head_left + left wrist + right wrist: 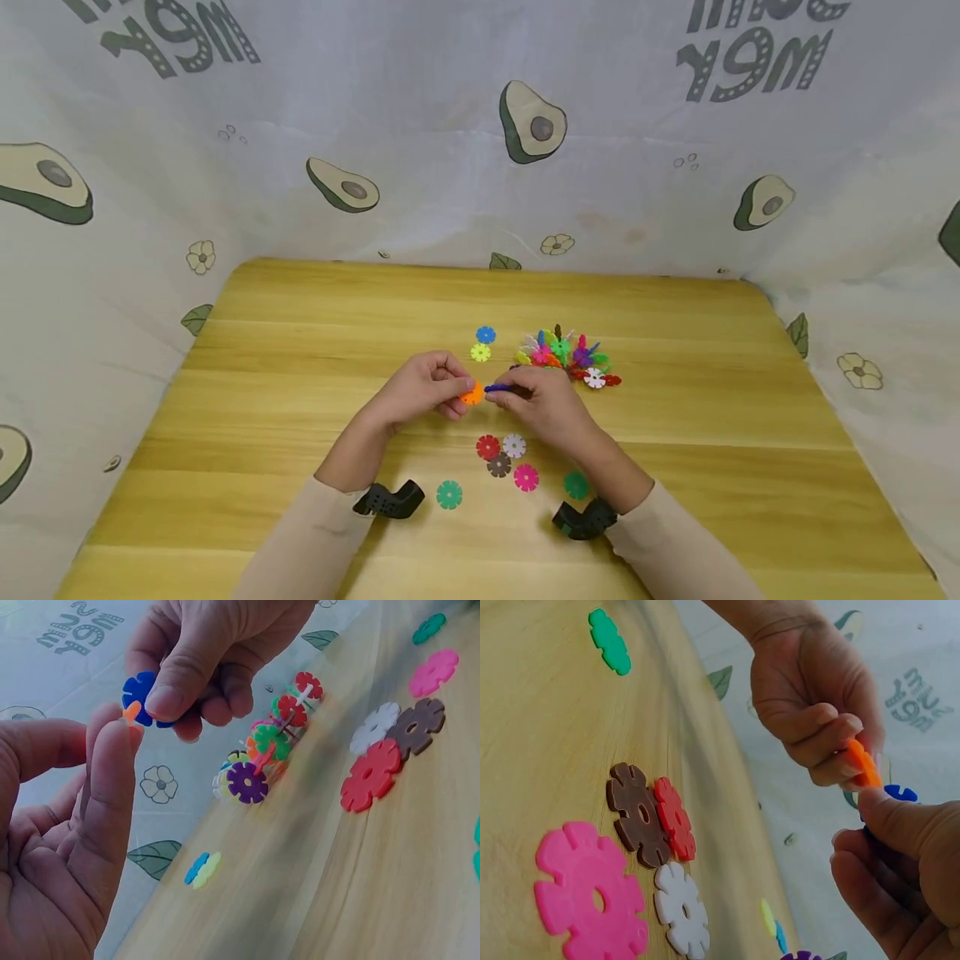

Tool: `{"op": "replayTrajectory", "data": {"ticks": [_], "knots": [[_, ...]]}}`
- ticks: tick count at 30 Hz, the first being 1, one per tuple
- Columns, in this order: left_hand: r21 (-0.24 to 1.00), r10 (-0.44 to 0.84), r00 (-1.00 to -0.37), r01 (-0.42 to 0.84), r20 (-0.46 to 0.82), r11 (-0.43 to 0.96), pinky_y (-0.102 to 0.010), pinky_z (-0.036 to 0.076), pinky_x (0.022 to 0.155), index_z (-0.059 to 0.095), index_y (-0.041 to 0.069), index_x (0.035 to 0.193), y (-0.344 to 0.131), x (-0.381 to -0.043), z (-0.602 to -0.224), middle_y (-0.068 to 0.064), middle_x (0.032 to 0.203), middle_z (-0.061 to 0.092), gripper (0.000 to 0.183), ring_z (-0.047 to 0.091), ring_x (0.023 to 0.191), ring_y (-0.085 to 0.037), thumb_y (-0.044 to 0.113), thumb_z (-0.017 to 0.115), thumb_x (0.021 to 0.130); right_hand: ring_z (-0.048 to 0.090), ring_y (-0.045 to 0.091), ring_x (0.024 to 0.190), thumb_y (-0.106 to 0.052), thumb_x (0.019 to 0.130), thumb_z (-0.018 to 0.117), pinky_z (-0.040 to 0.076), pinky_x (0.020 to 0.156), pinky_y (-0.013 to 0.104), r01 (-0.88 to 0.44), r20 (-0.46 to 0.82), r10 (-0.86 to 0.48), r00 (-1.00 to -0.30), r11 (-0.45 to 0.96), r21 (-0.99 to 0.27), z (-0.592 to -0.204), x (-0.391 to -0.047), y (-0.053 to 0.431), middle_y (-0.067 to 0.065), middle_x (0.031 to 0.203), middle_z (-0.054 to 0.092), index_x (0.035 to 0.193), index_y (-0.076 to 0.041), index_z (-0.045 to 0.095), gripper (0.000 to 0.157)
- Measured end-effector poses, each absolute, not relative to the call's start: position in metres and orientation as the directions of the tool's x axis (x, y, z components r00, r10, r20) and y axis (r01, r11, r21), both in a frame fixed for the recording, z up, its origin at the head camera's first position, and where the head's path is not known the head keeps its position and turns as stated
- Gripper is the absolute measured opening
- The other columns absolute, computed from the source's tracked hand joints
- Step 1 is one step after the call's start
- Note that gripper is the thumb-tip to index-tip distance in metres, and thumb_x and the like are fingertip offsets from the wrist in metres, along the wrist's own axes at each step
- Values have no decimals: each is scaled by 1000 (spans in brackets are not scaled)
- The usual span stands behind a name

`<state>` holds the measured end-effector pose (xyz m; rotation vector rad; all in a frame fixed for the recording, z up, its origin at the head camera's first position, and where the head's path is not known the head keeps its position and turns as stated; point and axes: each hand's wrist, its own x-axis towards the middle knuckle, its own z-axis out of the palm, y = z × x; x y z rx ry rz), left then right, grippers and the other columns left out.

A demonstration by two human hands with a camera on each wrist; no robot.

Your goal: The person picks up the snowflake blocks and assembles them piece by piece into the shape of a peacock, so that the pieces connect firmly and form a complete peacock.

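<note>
Over the middle of the table, my left hand [422, 388] pinches an orange notched disc [472, 395] between thumb and fingers. Facing it, my right hand [550, 405] grips a dark blue notched disc [497, 387] by its edge. The two discs are held close together, set at an angle to each other; in the left wrist view the edge of the orange one overlaps the blue disc [136, 691]. Fingers hide part of both. Just beyond the right hand stands a cluster of joined, many-coloured discs [558, 348].
Nearer me lie loose discs: red [487, 447], white [514, 446], brown [498, 465], pink [527, 477] and two green, one left [449, 495], one by the right wrist [576, 485]. Blue [486, 335] and yellow [481, 352] discs lie farther back. A printed cloth [435, 108] hangs behind the table.
</note>
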<state>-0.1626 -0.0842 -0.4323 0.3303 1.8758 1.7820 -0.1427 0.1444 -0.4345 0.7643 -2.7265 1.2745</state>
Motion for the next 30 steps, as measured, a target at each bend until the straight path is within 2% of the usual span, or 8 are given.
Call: {"op": "replayTrajectory", "data": {"ticks": [7, 11, 14, 17, 21, 23, 25, 30], "knots": [[980, 497, -845, -159, -198, 121, -41, 66, 70, 61, -4, 100, -78, -163, -425, -7, 76, 70, 14, 69, 62, -16, 8, 68, 97, 59, 3, 68, -14, 84, 83, 55, 62, 17, -593, 371, -469, -802, 547, -590, -435, -144, 145, -5, 81, 74, 89, -13, 80, 6], [980, 481, -855, -140, -192, 142, -38, 66, 67, 62, -6, 99, -78, -161, -424, -9, 78, 71, 15, 68, 61, -14, 7, 68, 97, 62, 5, 68, -12, 82, 85, 55, 62, 16, -675, 453, -500, -738, 542, -501, -438, -143, 143, -3, 81, 75, 88, -11, 80, 8], [980, 467, -864, -128, -187, 156, -34, 65, 65, 62, -5, 97, -77, -159, -422, -11, 79, 72, 14, 67, 60, -13, 7, 68, 97, 64, 7, 68, -13, 83, 85, 55, 62, 17, -680, 454, -507, -733, 560, -473, -438, -141, 140, -1, 82, 75, 88, -10, 79, 9], [978, 447, -874, -130, -190, 162, -33, 65, 65, 62, -4, 98, -76, -159, -421, -12, 81, 72, 14, 68, 62, -15, 8, 68, 97, 66, 7, 72, -18, 84, 84, 58, 65, 19, -578, 328, -479, -814, 620, -530, -436, -141, 137, 0, 88, 76, 96, -10, 78, 15], [977, 400, -894, -155, -201, 144, -38, 66, 69, 61, -4, 103, -76, -161, -425, -12, 85, 70, 16, 73, 69, -23, 10, 67, 98, 65, 9, 80, -34, 82, 86, 58, 72, 25, -368, 2, -435, -900, 759, -537, -433, -140, 135, -1, 100, 73, 109, -13, 73, 36], [977, 374, -904, -177, -208, 116, -38, 66, 70, 59, -4, 106, -78, -163, -427, -11, 88, 68, 17, 75, 73, -26, 10, 67, 99, 61, 9, 82, -39, 79, 88, 56, 72, 27, -338, -143, -455, -879, 806, -486, -434, -139, 135, -2, 100, 69, 109, -15, 71, 43], [977, 359, -909, -195, -212, 82, -40, 66, 73, 56, -3, 108, -80, -165, -429, -10, 89, 66, 18, 76, 77, -29, 9, 66, 99, 55, 10, 81, -40, 78, 89, 51, 70, 28, -363, -220, -495, -840, 816, -450, -436, -136, 136, -3, 95, 64, 104, -16, 71, 40], [973, 379, -900, -229, -214, 6, -42, 66, 78, 46, -6, 124, -82, -167, -431, -9, 94, 59, 32, 76, 92, -40, 4, 63, 99, 49, 8, 71, -29, 83, 86, 45, 62, 24, -412, -238, -574, -784, 766, -493, -441, -136, 136, -7, 82, 57, 92, -18, 67, 24]]}}
